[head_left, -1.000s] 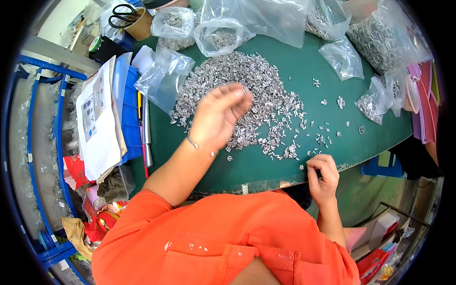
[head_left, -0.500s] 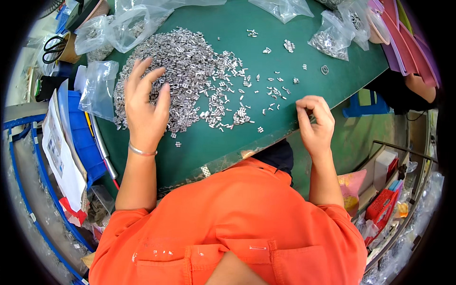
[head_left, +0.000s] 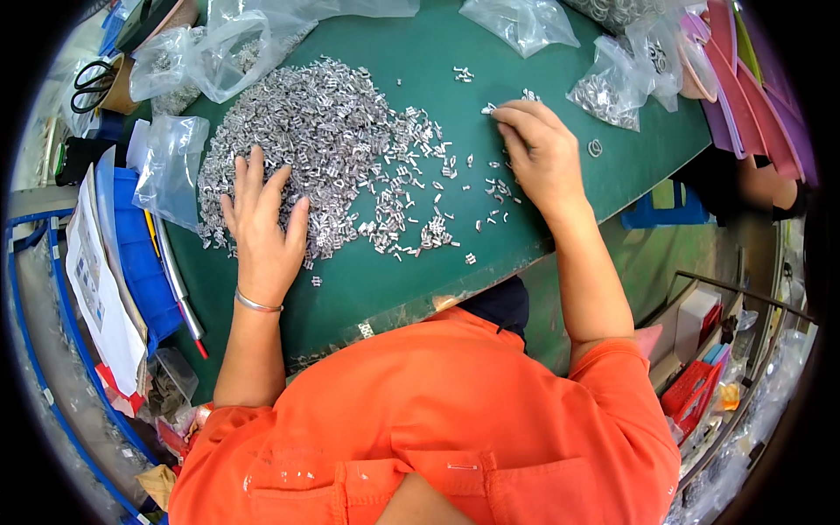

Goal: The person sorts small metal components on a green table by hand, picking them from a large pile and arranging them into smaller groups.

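"While the left hand (head_left: 267, 236) was spread at the near side of the big heap of small silver metal fittings (head_left: 306, 131), was it gripping any?"

"None that I could see. Its fingers were splayed and slack, palm down, though I couldn't tell whether the tips pressed on the heap."

"And the right hand (head_left: 542, 162)?"

"That one was over the green tabletop (head_left: 411, 52), to the right of the heap, thumb and fingers drawn together at a single fitting (head_left: 488, 109). Whether they had pinched it or merely met it, I couldn't tell."

"So which step was in hand?"

"Handling one fitting by the fingertips, apart from the heap, I judged. One small cluster (head_left: 463, 75) lay just beyond, and another cluster (head_left: 528, 94) peeped out behind the knuckles."

"What did the next move call for?"

"A light, exact pinch, I thought. Such tiny pieces could easily have slipped, and the scattered fittings (head_left: 499, 187) near the wrist could have been knocked. Only the metal ring (head_left: 595, 149) lay farther right, near a transparent plastic bag (head_left: 604, 96)."
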Demonstrator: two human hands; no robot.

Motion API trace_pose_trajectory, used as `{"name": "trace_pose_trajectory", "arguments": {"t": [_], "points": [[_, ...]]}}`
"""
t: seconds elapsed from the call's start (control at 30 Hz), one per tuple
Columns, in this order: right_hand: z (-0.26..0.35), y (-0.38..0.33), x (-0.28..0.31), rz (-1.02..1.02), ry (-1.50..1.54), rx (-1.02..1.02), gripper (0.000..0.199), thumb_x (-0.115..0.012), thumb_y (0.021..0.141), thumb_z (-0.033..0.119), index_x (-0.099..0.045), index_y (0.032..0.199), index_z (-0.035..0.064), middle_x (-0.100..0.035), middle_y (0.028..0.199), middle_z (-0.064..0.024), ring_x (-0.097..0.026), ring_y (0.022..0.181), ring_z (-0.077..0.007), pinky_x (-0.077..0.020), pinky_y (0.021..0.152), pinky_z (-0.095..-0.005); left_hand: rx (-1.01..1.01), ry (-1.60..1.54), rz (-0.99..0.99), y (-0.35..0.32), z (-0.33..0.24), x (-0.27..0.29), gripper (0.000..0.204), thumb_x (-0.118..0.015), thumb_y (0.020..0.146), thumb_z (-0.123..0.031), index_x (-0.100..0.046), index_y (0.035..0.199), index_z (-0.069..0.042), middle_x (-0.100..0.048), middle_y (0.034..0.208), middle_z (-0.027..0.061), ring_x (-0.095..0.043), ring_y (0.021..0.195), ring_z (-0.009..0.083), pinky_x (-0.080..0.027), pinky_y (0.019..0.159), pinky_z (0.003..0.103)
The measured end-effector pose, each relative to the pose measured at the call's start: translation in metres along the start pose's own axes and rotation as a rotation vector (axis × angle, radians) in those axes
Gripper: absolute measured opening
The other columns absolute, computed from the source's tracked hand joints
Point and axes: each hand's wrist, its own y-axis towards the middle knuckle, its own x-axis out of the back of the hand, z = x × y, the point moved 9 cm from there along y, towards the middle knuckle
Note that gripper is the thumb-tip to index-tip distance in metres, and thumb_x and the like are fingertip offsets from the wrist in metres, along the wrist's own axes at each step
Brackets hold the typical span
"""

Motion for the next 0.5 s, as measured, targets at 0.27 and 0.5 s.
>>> {"name": "trace_pose_trajectory", "arguments": {"t": [0.27, 0.5], "points": [[-0.004, 0.010, -0.024, 0.098, -0.156, 0.151, 0.012, -0.069, 0.079, 0.000, -0.071, 0.091, 0.0007, -0.066, 0.097, -0.0097, -0.061, 0.090, -0.0310, -0.0517, 0.081, -0.0393, 0.008, -0.045, -0.001, -0.002, 0.001, 0.000, 0.038, -0.068, 0.089, -0.018, -0.063, 0.125, -0.008, -0.038, 0.156, 0.0158, -0.027, 0.148, 0.0376, -0.016, 0.114, 0.064], [0.022, 0.009, -0.018, 0.140, 0.073, 0.124, 0.016, -0.069, 0.079, -0.003, -0.068, 0.093, 0.0039, -0.066, 0.087, -0.0094, -0.061, 0.083, -0.0294, -0.0497, 0.075, -0.0382, 0.016, -0.055, 0.005, -0.005, 0.005, 0.002, 0.038, -0.065, 0.091, -0.018, -0.062, 0.127, -0.008, -0.038, 0.157, 0.0142, -0.026, 0.149, 0.0363, -0.015, 0.116, 0.060]]}}
